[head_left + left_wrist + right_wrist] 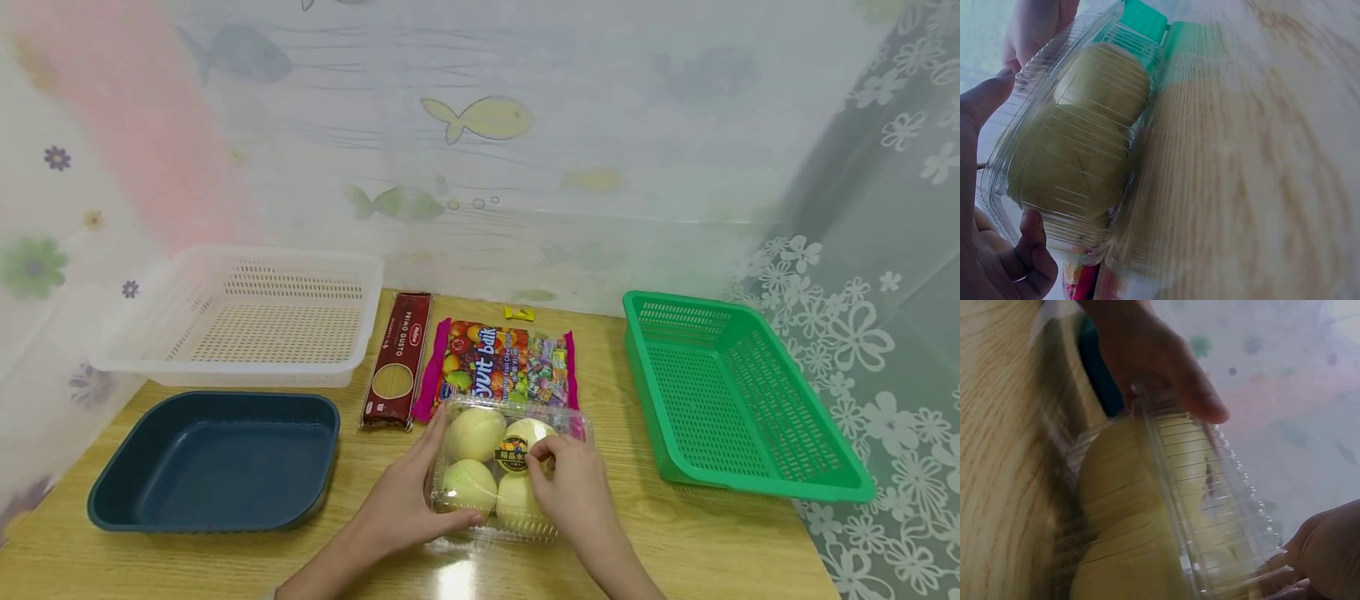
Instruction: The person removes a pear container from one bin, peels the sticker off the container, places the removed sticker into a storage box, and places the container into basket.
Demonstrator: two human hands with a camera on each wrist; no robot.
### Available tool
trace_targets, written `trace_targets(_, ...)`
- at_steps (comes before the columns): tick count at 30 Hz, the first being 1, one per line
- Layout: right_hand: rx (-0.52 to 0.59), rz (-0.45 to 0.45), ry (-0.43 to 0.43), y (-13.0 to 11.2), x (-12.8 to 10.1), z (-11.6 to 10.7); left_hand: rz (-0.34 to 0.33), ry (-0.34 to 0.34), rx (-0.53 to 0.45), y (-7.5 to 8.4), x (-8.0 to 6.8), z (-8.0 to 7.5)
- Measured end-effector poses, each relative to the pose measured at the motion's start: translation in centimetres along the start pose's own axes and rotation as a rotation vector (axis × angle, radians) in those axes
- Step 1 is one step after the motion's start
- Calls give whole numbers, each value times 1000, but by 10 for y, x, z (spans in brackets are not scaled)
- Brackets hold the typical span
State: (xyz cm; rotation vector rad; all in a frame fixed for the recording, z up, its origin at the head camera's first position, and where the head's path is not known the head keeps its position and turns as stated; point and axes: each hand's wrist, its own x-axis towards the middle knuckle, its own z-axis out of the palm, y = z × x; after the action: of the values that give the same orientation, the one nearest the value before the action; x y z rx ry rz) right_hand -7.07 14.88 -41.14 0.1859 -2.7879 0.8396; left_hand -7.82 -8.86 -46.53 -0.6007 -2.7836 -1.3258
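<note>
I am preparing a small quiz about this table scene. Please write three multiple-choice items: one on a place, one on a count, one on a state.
1. Where does the green perforated plastic basket stand on the wooden table?
A. right end
B. left end
C. middle

2. How many pale yellow round fruits lie in the clear plastic clamshell box?
A. two
B. four
C. six

3. What holds the box?
A. left hand and right hand together
B. one hand only
C. no hand

Answers: 1 A, the head view shows it at the right end. 2 B, two rows of two. 3 A, a hand holds each side.
</note>
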Motion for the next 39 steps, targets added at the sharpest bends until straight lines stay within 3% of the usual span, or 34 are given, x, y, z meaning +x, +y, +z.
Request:
trace_targets(5,15,-92,25,5,-2,3,11,4,-14,0,1,1)
trace_targets(14,353,15,-28,15,-1,4,-15,0,-21,0,1,1)
trace_targets(18,445,64,-67,17,1,1,-23,-6,-14,0,1,1)
trace_targets(28,358,166,-75,9,5,-2,1,16,-15,0,-1,2)
trace_targets(39,319,176,-70,7,10,0,1,19,-7,-1,-1,2)
